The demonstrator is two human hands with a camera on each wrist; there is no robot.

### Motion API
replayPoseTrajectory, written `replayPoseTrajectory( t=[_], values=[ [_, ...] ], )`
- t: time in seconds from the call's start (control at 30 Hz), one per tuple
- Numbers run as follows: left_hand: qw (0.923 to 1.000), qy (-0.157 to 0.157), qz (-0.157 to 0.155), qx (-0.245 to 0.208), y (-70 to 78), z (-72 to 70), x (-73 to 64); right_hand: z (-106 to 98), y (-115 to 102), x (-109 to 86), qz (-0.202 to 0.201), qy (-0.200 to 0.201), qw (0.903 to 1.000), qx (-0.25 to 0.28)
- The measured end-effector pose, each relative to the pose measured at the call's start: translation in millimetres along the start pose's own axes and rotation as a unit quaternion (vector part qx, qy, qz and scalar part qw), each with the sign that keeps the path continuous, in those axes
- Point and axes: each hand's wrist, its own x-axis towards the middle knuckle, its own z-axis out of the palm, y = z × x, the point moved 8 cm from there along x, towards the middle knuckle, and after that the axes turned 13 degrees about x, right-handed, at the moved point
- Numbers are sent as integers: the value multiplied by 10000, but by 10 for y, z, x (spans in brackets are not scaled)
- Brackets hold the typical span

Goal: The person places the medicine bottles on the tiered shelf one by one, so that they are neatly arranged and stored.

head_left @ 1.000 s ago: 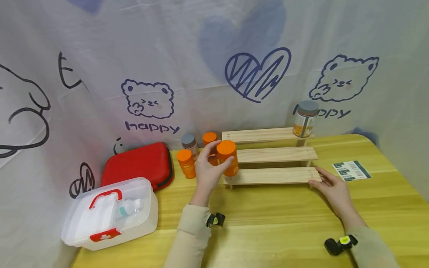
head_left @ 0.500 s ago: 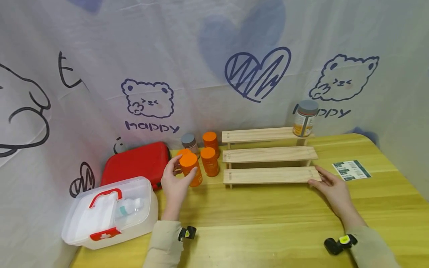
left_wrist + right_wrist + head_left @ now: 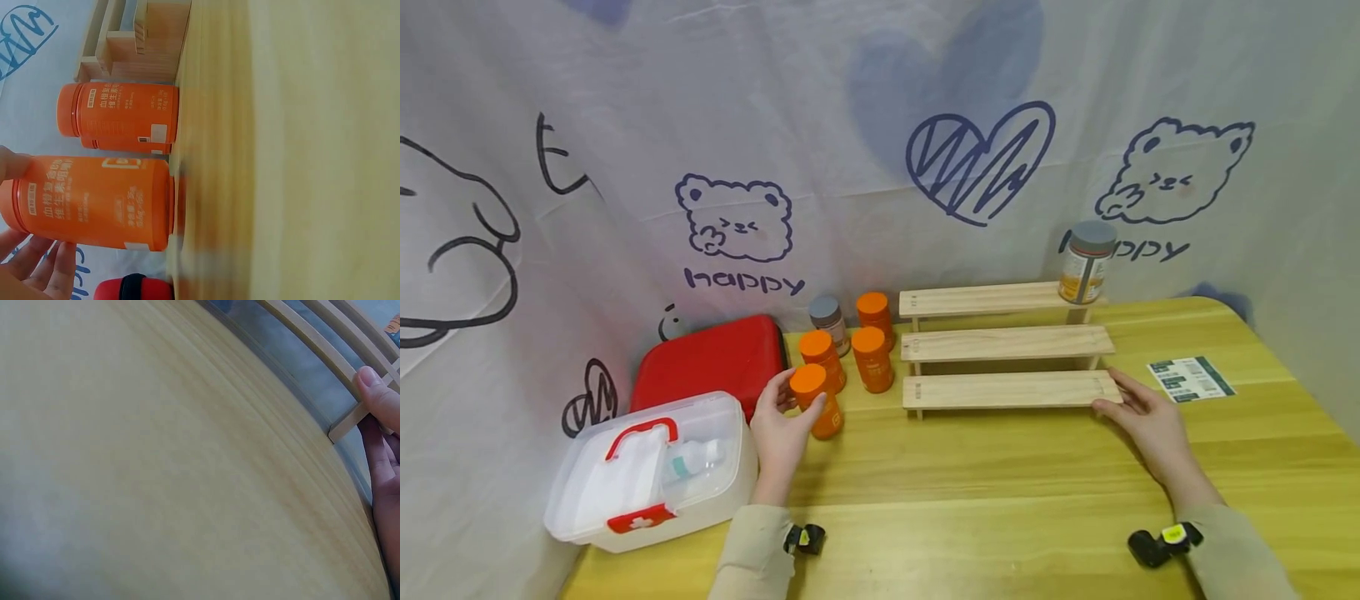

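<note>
In my left hand (image 3: 779, 435) is an orange supplement bottle (image 3: 826, 408), held upright between thumb and fingers. The left wrist view shows the same bottle (image 3: 94, 206) with its base at or just above the tabletop; a tiny gap is hard to judge. Behind it stand more orange bottles (image 3: 873, 362) and a grey-capped bottle (image 3: 830, 323). My right hand (image 3: 1152, 429) pinches the right end of the lowest board of a three-step wooden rack (image 3: 1011, 390), thumb on top and fingers beneath, as the right wrist view shows. A grey-capped jar (image 3: 1081, 275) stands on the rack's top board.
A red zip case (image 3: 707, 362) lies at the back left. In front of it sits a translucent first-aid box (image 3: 715, 500) with a red handle. A printed card (image 3: 1191, 379) lies right of the rack. A patterned curtain (image 3: 850, 150) hangs behind the table.
The left hand has carried the orange bottle leftward from in front of the rack, then lower and nearer, to the front of the other bottles. The right hand has stayed on the rack.
</note>
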Motion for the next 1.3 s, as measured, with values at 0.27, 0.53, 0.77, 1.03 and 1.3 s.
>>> replayPoseTrajectory(
  t=[0.27, 0.53, 0.77, 1.03, 1.3],
  values=[
    [9993, -331, -160, -106, -70, 50, 2, -6, -28, -26, 28, 8, 9999, 109],
    [9984, -529, -98, -189, -32, 55, -32, -17, -30, -40, 15, 38, 10000, 32],
    [9943, 71, 1018, 314, 291, -27, -122, -28, -19, -56, 29, 12, 10000, -82],
    [9780, 329, 1967, 606, 803, 88, -213, -37, -16, -60, 28, 41, 9998, -170],
    [9571, 51, 2881, 311, 1378, 357, -202, -10, -22, -29, 169, 57, 9997, -170]
  ],
)
